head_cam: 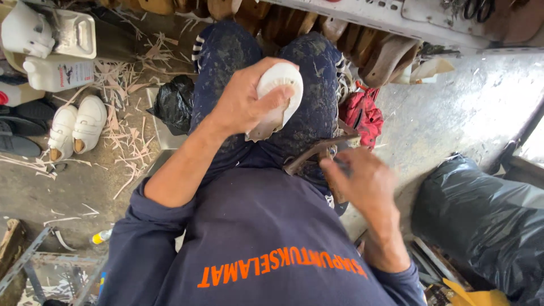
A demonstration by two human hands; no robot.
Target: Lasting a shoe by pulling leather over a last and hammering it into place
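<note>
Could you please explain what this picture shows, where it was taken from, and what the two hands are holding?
There is no machine here: a seated person works with bare hands, and the single picture comes from a camera on that person's head, looking down over the dark blue sweatshirt and the knees.

The left hand grips a small white shoe with a rounded rubber sole, held above the lap. The right hand, blurred, holds a brown, rusty-looking metal tool with a curved head near the shoe; its exact kind is hard to tell.

On the grey concrete floor lie pale shavings, a pair of small white shoes, white plastic jugs, black plastic bags and a crumpled red cloth. Brown shoe-shaped wooden forms stand in a row ahead.
</note>
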